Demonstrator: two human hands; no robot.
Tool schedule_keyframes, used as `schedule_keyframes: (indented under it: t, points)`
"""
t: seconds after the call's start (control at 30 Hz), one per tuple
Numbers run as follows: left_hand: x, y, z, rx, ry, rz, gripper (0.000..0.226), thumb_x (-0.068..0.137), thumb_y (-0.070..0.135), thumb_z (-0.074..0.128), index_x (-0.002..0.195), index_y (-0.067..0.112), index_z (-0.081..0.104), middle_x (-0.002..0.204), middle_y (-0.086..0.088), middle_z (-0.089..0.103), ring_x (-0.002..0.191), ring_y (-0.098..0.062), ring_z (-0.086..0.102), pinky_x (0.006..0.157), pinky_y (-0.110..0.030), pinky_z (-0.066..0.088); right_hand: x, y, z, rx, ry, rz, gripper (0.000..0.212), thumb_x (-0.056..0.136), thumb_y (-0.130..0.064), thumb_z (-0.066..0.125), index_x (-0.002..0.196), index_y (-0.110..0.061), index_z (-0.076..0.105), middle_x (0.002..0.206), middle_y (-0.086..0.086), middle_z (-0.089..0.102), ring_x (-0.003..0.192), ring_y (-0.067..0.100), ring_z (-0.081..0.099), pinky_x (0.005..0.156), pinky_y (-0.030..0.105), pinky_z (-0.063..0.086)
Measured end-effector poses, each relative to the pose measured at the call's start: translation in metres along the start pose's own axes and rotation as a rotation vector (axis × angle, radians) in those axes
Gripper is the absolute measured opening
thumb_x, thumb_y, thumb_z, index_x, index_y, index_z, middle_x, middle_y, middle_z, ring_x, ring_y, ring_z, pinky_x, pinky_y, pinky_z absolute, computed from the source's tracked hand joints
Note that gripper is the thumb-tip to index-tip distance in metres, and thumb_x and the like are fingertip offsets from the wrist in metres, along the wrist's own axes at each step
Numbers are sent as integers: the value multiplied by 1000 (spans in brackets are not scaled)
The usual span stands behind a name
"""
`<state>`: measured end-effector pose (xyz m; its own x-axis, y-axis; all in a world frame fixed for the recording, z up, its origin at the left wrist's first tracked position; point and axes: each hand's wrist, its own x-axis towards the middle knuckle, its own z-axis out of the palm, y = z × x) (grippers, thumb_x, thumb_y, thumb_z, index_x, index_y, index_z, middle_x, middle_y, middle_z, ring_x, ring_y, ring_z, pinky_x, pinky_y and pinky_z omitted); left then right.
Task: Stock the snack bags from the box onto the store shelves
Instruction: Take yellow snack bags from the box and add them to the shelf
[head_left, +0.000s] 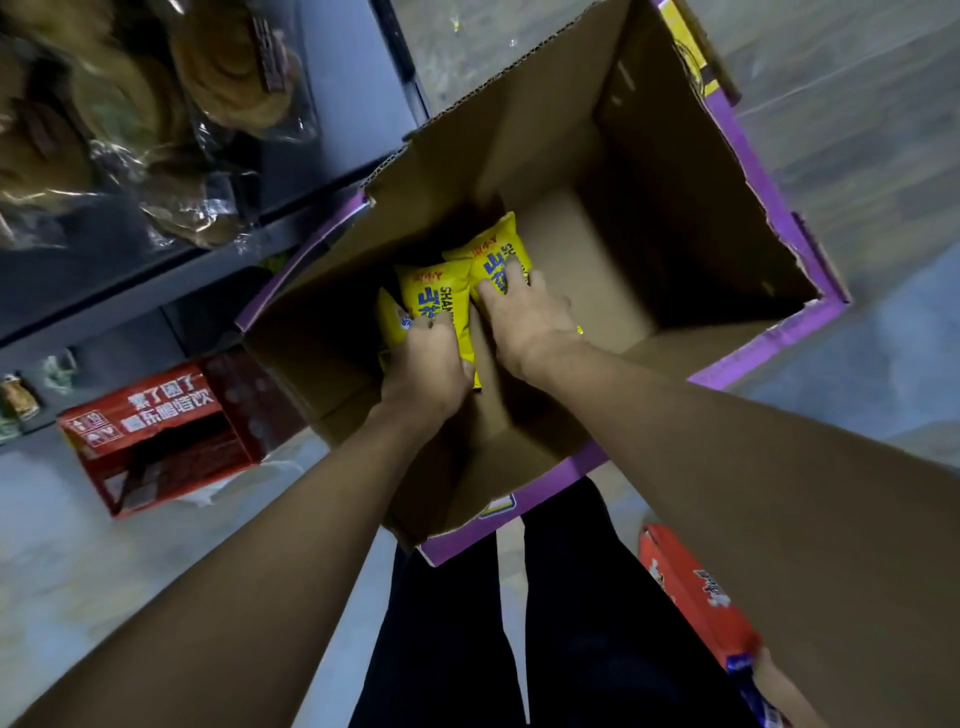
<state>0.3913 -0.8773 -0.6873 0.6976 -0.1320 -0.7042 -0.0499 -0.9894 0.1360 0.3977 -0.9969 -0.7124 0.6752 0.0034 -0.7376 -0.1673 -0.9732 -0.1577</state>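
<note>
An open cardboard box (649, 171) with purple outer sides stands on the floor in front of me. At its bottom left lie yellow snack bags with blue print. My left hand (431, 364) reaches down into the box and grips the middle yellow bag (434, 291). Beside it, my right hand (519, 317) curls its fingers over the right yellow bag (498, 249). A third yellow bag (388, 317) peeks out at the left, mostly hidden by my left hand. The store shelves (156, 280) rise at the left.
Wrapped pastry packs (130, 114) fill the upper shelf at the left. A red open carton (156, 431) sits on the floor by the shelf base. Another red package (696, 592) lies at the lower right, next to someone's hand. My dark trouser legs (519, 623) stand below the box.
</note>
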Motion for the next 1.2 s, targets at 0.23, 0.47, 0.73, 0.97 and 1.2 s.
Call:
schedule_keyframes:
  t: [0.23, 0.47, 0.73, 0.97, 1.2]
  points:
    - [22, 12, 12, 168, -116, -37, 79, 92, 31, 62, 150, 1, 18, 147, -22, 32, 127, -38, 47, 95, -39, 45, 18, 25, -7, -164, 26, -4, 42, 97, -12, 48, 138, -18, 47, 154, 18, 23, 130, 36, 39, 90, 46, 52]
    - [35, 17, 26, 188, -80, 32, 86, 89, 41, 61, 154, 11, 13, 151, -15, 29, 132, -34, 35, 107, -36, 31, 22, 69, -25, -187, 70, 70, 49, 97, -16, 48, 144, -11, 37, 149, 22, 29, 129, 36, 42, 91, 44, 47]
    - [40, 34, 46, 131, 44, 148, 94, 83, 42, 65, 155, 20, 10, 159, -7, 20, 135, -35, 31, 110, -42, 33, 23, 80, -30, 116, 146, 218, 53, 95, -37, 54, 139, -14, 37, 136, 17, 41, 116, 41, 53, 89, 43, 46]
    - [46, 31, 41, -116, 9, 25, 94, 83, 14, 71, 154, 33, 13, 156, -13, 10, 136, -36, 31, 108, -38, 33, 46, 52, -21, 472, 165, 496, 74, 91, -42, 64, 145, -15, 22, 142, 16, 36, 121, 39, 53, 93, 42, 44]
    - [50, 32, 32, -54, -20, -87, 99, 86, 30, 70, 153, 43, -2, 126, -15, 41, 105, -35, 58, 85, -39, 47, 40, 73, -10, 145, 199, 215, 77, 90, -15, 64, 151, -24, 18, 147, 17, 28, 119, 39, 48, 82, 45, 46]
